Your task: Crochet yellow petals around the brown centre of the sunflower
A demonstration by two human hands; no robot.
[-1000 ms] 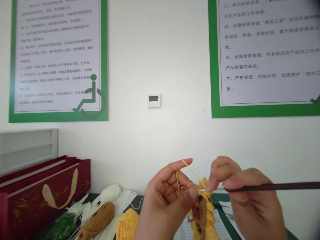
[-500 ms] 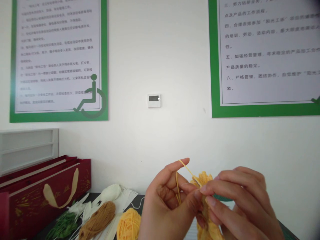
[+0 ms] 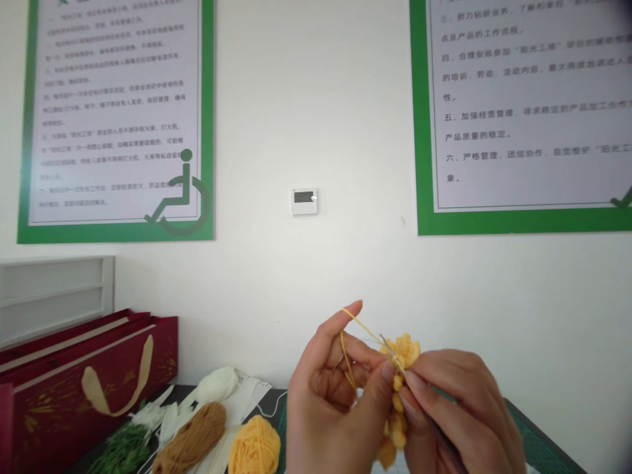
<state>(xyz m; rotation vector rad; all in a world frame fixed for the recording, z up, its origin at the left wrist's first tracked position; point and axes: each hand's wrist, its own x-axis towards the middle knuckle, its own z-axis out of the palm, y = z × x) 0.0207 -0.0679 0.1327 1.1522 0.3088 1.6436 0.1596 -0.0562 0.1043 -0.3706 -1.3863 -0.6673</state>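
Note:
Yellow crocheted work [image 3: 402, 350] is pinched between the thumb and fingers of my left hand [image 3: 333, 401]. A yellow strand runs from that hand's raised index fingertip down to the work, and another loop hangs by its fingers. My right hand [image 3: 459, 401] grips a thin crochet hook [image 3: 437, 428] with a dark handle. The hook's metal tip lies at the work's upper edge, close to the strand. Below the fingers, more of the yellow piece hangs down, partly hidden by both hands.
A yellow yarn ball [image 3: 255, 446], a brown skein [image 3: 191, 440], green yarn [image 3: 122, 446] and white yarn [image 3: 217, 385] lie at lower left. Beside them stand dark red gift bags [image 3: 54, 408] and a grey box [image 3: 54, 296]. A green mat [image 3: 548, 441] shows at lower right.
My right hand has moved lower and turned, so the hook's tip and dark handle now show. My left index fingertip has shifted slightly up and left with the strand.

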